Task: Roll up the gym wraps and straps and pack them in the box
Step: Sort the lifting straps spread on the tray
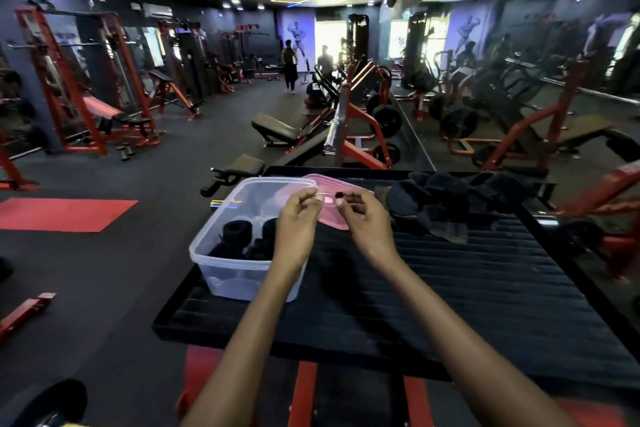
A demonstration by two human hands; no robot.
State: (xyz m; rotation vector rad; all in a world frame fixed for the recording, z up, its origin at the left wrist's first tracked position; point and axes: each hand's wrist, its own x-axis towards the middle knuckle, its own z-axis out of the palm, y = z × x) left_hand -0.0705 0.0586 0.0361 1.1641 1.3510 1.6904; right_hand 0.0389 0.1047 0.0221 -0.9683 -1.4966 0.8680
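No readable writing on box (221,253) or lid (332,215)

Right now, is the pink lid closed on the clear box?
No: the pink lid lies on the black platform behind the open clear box, which shows black rolled wraps inside.

No lettering, label, brand mark or number can be read anywhere in this gym view. The clear plastic box (221,253) and its pink lid (332,215) carry no legible print, and the wall posters (298,40) at the far end of the hall show only figures, too distant and blurred for any words.
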